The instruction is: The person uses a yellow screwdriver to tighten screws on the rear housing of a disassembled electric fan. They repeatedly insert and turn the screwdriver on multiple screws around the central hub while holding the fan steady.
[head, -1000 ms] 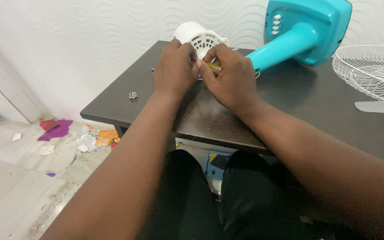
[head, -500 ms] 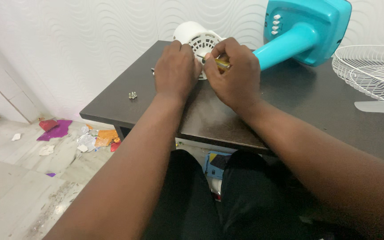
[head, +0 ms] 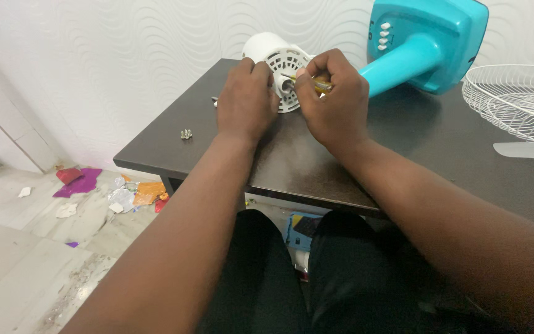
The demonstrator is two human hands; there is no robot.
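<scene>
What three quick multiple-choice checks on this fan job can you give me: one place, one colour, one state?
1. Where do the loose screws lie?
A. On the floor
B. On the dark table, to the left of the left hand
C. Inside the wire fan guard

2. What colour is the fan's stand?
A. Turquoise
B. Red
C. Black

3. How does the right hand stand?
A. Open and flat on the table
B. Out of view
C. Closed on a yellow-handled screwdriver at the white motor housing

Answers:
1 B: they sit on the tabletop near its left edge.
2 A: base and pole are turquoise.
3 C: its fingers wrap the handle.
</scene>
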